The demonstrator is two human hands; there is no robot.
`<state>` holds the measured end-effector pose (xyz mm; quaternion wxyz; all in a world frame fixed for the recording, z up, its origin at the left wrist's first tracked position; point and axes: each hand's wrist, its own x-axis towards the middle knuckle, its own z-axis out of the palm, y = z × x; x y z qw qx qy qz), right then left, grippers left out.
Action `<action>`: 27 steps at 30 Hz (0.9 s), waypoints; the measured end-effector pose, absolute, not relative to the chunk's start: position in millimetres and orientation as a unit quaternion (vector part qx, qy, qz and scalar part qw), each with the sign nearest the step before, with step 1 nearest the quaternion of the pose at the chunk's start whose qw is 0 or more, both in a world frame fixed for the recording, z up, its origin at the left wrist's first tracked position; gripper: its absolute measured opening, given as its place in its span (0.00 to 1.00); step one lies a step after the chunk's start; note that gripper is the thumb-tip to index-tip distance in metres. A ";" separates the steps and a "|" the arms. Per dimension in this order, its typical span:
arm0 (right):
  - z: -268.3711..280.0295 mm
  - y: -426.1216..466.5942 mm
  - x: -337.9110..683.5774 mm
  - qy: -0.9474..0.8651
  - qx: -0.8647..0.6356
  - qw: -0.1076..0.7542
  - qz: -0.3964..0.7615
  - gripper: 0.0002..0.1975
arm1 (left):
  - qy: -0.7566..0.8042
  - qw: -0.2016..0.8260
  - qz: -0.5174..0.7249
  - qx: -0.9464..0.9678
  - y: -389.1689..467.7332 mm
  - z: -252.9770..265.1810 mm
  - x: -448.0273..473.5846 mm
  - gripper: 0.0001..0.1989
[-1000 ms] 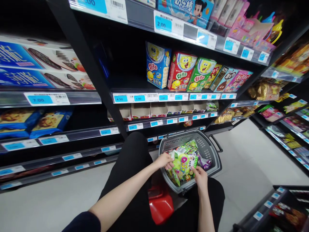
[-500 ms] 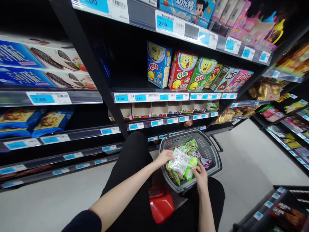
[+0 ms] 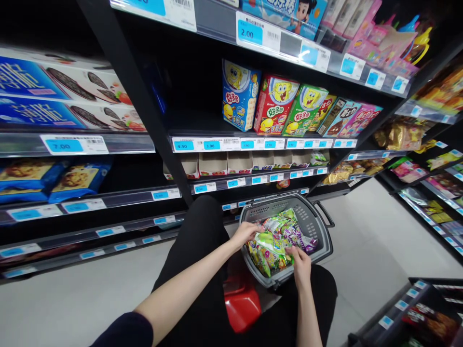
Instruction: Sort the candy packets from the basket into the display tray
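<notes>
A grey shopping basket (image 3: 252, 273) sits between my knees, filled with small shiny packets in green, purple and other colours. A bright green snack packet (image 3: 271, 242) is held over the pile between my two hands. My left hand (image 3: 248, 234) pinches at its upper left end, with the fingertips over the basket. At its lower right end, my right hand (image 3: 300, 264) has thumb and fingers closed on the edge. Where the held packet ends and the pile begins is hard to make out.
Shelves rise in front, with cartoon snack boxes (image 3: 277, 103) above a row of opened cartons (image 3: 240, 163). Blue cookie boxes (image 3: 32, 113) stand at the left. Under me is a red stool (image 3: 243, 308). Another shelf unit (image 3: 401, 313) is at the lower right.
The packet between my hands showed a silver back; now a green printed side faces up. My hands have stayed nearly in place over the basket.
</notes>
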<state>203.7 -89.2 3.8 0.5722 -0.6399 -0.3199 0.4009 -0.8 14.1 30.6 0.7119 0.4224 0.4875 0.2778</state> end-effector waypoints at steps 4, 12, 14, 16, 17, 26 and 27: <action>3.5 -88.1 200.3 -0.297 -0.643 0.589 0.390 0.21 | 0.476 0.679 0.318 0.460 16.6 27.9 -2.3 0.20; 2.8 -93.7 199.9 -0.267 -0.586 0.564 0.517 0.19 | 0.450 0.688 0.272 0.500 14.4 19.3 0.5 0.29; -0.6 -93.8 204.4 -0.275 -0.607 0.573 0.477 0.17 | 0.454 0.684 0.249 0.513 13.0 15.6 1.5 0.16; -3.9 -92.6 207.7 -0.277 -0.617 0.581 0.453 0.16 | 0.461 0.674 0.238 0.526 13.0 13.5 2.2 0.10; -5.2 -91.9 208.5 -0.279 -0.621 0.584 0.441 0.16 | 0.466 0.667 0.236 0.531 13.5 13.1 2.6 0.09; -2.7 -93.1 211.8 -0.343 -0.690 0.538 0.342 0.18 | 0.506 0.618 0.191 0.570 12.1 12.8 4.0 0.08; -3.4 -93.6 213.7 -0.354 -0.704 0.522 0.325 0.18 | 0.510 0.612 0.185 0.575 12.0 12.3 2.8 0.07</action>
